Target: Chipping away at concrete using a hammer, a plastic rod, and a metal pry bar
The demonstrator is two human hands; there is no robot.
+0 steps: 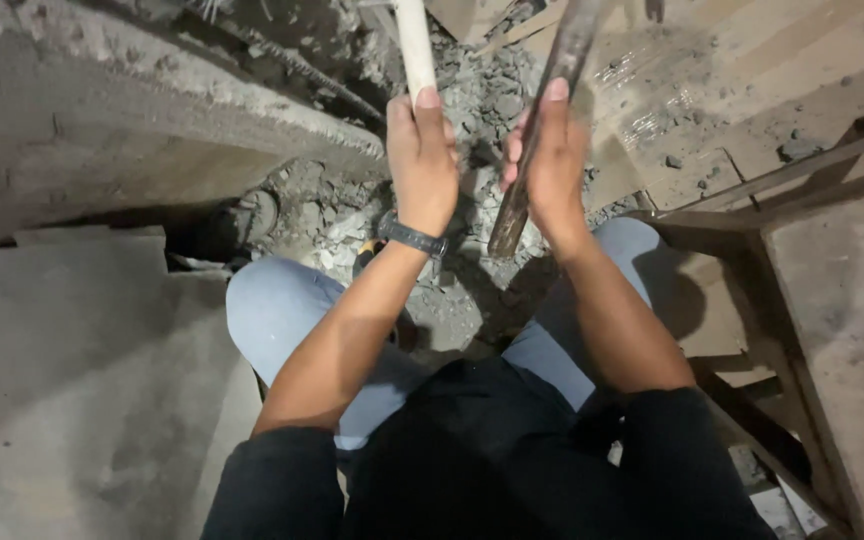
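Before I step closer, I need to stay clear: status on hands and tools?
Left hand grips pale handle. Right hand grips dark metal bar. Concrete rubble underneath.

Both bare forearms reach forward from pushed-up dark sleeves over the bent knees in pale trousers, the left hand fisted with thumb straight up and a dark band on its wrist, the right hand beside it, likewise clenched, thumb raised.
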